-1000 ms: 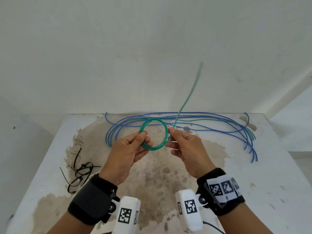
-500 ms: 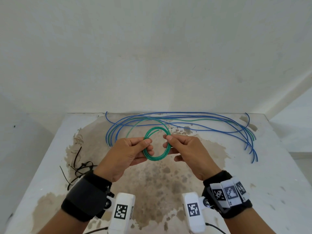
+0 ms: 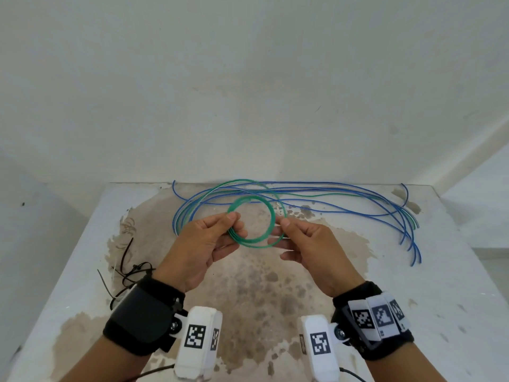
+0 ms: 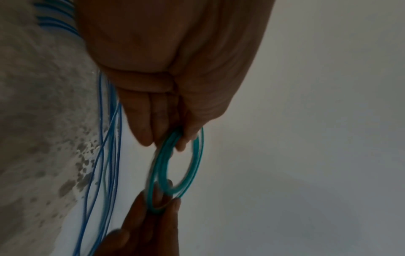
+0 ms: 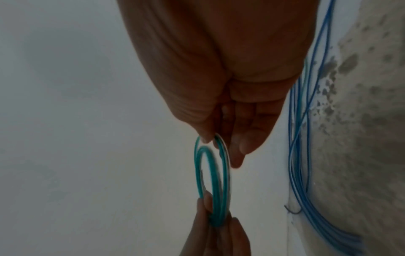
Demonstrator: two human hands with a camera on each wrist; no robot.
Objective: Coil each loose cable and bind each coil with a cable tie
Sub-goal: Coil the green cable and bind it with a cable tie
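A small coil of green cable [image 3: 271, 216] [image 4: 163, 164] [image 5: 217, 175] hangs in the air above the stained table [image 3: 454, 285]. My left hand [image 3: 228, 230] [image 4: 173, 138] pinches the coil's left side between thumb and fingers. On its right side my right hand [image 3: 282, 226] [image 5: 215, 140] pinches the green strand. A loose green loop [image 3: 209, 193] trails from the coil over the back of the table. Several loose blue cables [image 3: 385, 210] [image 4: 109, 138] [image 5: 300, 121] lie along the table's far edge. Black cable ties [image 3: 124, 271] lie in a heap at the left.
A white wall stands right behind the table. The table's left edge runs close to the ties, and its right side beyond the blue cables is plain white surface. Brown stains cover the middle under my hands.
The free green end that stood up in the air a second ago has come down and swung round to the left. The coil has gained a turn, and both hands shifted slightly.
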